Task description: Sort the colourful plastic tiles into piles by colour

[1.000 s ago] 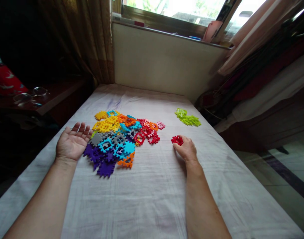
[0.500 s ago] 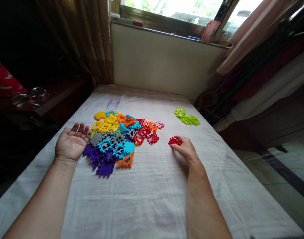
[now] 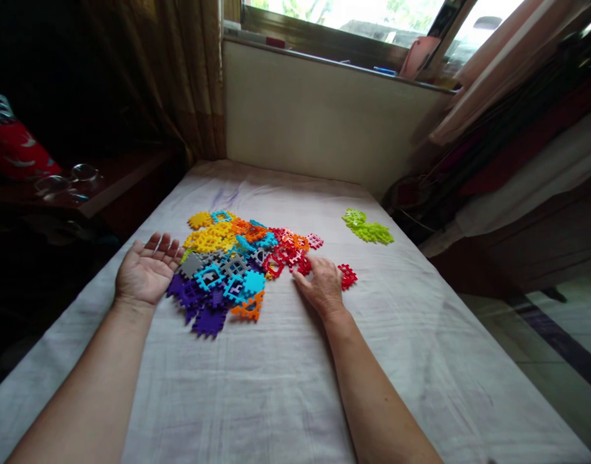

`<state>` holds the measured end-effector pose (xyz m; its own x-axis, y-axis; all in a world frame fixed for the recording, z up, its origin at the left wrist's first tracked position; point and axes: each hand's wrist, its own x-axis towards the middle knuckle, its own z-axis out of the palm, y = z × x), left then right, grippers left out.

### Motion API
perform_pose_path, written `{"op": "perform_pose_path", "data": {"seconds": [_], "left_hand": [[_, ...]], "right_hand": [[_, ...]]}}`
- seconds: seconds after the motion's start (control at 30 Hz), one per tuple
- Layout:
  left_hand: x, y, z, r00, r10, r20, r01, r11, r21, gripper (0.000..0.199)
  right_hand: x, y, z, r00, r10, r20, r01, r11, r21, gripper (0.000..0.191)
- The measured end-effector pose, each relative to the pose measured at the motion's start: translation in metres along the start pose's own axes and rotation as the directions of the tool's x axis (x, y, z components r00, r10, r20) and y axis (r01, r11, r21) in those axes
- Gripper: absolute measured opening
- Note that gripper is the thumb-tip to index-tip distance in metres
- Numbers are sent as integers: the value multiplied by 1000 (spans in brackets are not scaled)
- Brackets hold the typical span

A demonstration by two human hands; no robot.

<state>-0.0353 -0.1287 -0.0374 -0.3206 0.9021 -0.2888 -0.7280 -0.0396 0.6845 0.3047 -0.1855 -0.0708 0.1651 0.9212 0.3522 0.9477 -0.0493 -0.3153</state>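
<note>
wrinkled sheet (image 3: 256, 399) below, left hand (image 3: 143, 278) loosely open, right hand (image 3: 325, 287) narrow, hold can't tell; toothed edges on overlapping red pieces (image 3: 290, 254) could snag, dragging others.

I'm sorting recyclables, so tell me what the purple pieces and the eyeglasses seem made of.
Purple pieces: probably matte plastic, judging by their even colour and crisp moulded teeth.
Eyeglasses: clear, glossy lenses that catch the light, glass or plastic; the frame's material is too dim to tell.
</note>
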Motion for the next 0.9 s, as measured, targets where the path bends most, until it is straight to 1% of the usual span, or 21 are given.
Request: {"op": "perform_pose_path", "data": {"seconds": [0.13,0.23,0.3,0.37,0.43,0.47,0.53,0.67,0.73,0.83,0.9], "left_hand": [[1,0,0,1000,2,-7,-2,1000,7,26],[4,0,-1,1000,3,0,-3,1000,13,25],[5,-1,-2,1000,9,5,-9,1000,22,22],[5,-1,-2,1000,13,2,-13,1000,25,21],[3,-1,0,1000,11,-5,-11,1000,17,23],[2,-1,1,1000,11,-10,-11,1000,11,24],[1,-1,3,1000,13,-12,-13,1000,2,27],[0,0,2,1000,8,-11,-8,1000,7,25],[1,0,1,1000,6,-10,-6,1000,12,24],[2,0,-1,1000,14,-9,-14,1000,23,22],[2,0,-1,1000,22,-3,-22,999,36,21]], "right_hand": [[1,-2,-2,1000,-2,16,1,999,37,36],[6,13,-11,999,42,-18,-41,998,46,38],[10,32,-20,989,138,-56,-137,990,22,40],[13,53,-29,960,269,-78,-270,963,-7,42],[14,71,-36,918,391,-69,-394,919,-35,44],[14,78,-39,899,434,-54,-437,898,-49,45],[14,86,-42,876,482,-14,-482,873,-77,46],[12,89,-44,861,505,57,-498,860,-107,49],[12,88,-44,860,507,59,-500,860,-102,48],[13,77,-43,890,455,-33,-456,888,-54,40],[13,61,-40,929,356,-95,-359,933,-10,33]]}}
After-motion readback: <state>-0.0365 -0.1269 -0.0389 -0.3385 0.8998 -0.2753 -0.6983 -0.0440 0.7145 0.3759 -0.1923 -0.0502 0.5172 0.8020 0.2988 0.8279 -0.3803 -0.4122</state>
